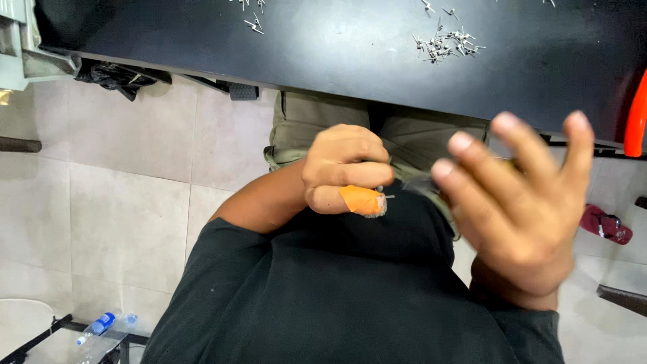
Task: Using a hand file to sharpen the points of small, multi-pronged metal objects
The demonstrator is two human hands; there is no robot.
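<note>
Fingers of left hand (347, 168) curled, orange-taped thumb pinching thin metal pin (387, 196), seemingly one piece. Right hand (522, 202) spread, empty, blurred beside it. Pin pile (445, 42) lies beyond fingers on black table (337, 47). Step judged: holding picked pin; next needs steady grip.

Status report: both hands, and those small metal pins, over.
Left hand fisted, orange-taped thumb pinching one thin metal pin. Right hand open, blurred, empty. Loose metal pins on black tabletop. Nothing obstructing.
</note>
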